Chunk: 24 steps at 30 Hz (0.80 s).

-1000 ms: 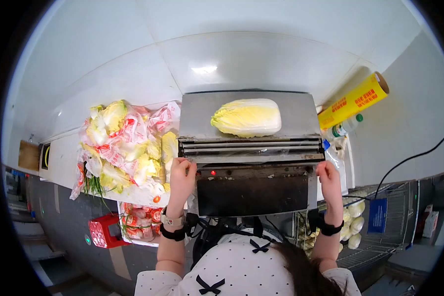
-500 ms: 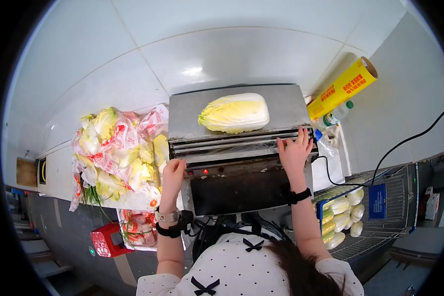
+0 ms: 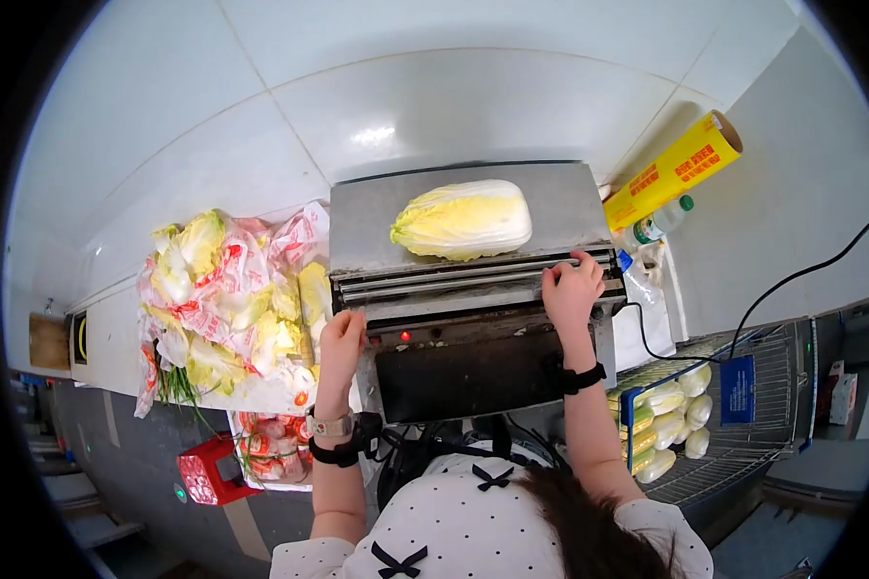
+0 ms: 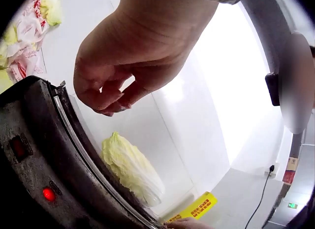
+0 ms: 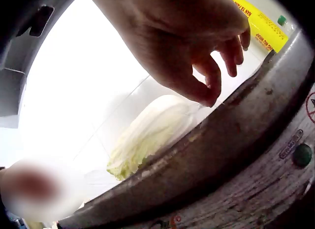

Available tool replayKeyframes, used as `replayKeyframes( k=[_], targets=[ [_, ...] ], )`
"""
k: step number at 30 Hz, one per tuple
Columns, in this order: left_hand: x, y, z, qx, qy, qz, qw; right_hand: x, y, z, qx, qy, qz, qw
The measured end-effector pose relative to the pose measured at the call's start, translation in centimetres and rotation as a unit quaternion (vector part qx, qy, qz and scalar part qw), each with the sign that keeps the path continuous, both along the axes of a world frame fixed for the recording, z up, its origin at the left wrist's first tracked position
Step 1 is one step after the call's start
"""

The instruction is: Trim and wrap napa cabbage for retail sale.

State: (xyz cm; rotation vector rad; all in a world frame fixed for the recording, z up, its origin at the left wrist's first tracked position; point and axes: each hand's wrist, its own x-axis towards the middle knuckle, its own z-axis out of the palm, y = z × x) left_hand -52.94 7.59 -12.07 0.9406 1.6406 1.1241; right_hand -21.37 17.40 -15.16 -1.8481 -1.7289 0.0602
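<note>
A pale yellow-white napa cabbage lies on the grey top of the wrapping machine. Clear film spans the metal bars at the machine's middle. At the left front corner my left hand has its thumb and fingertips together at the film's edge; the film between them is hard to see. My right hand is near the right end of the bars, thumb and index finger pinching the film, other fingers spread. The right wrist view shows this pinch beside the cabbage.
Loose cabbage leaves and crumpled printed bags cover the left counter. A yellow roll and a bottle stand at the right. Below are a red stool and a cart with cabbages. The machine's red light glows.
My right hand has moved inward and up from the machine's right front corner to the bars, its outer fingers spreading. My left hand stays by the left corner. The head view has shifted slightly.
</note>
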Motion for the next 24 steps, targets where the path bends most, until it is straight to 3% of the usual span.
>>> replayKeyframes(
  k=[6, 9, 12, 15, 18, 24],
  targets=[
    [1.5, 0.3, 1.5, -0.087, -0.261, 0.048, 0.960, 0.2, 0.2, 1.0, -0.105, 0.042, 0.015, 0.993],
    [0.6, 0.6, 0.6, -0.111, -0.354, 0.028, 0.928, 0.6, 1.1, 0.5, -0.101, 0.036, 0.051, 0.993],
    [0.2, 1.0, 0.2, -0.133, -0.449, -0.002, 0.884, 0.7, 1.6, 1.0, -0.200, 0.182, 0.056, 0.961],
    [-0.2, 2.0, 0.3, -0.141, -0.465, -0.058, 0.872, 1.2, 2.2, 0.1, -0.235, 0.274, 0.062, 0.930],
    [0.3, 2.5, 2.1, -0.100, -0.409, -0.071, 0.904, 1.5, 1.9, 0.5, -0.257, 0.323, 0.061, 0.909],
    [0.5, 0.3, 3.8, -0.010, -0.385, -0.093, 0.918, 2.1, -0.3, 3.7, -0.261, 0.378, 0.063, 0.886]
  ],
)
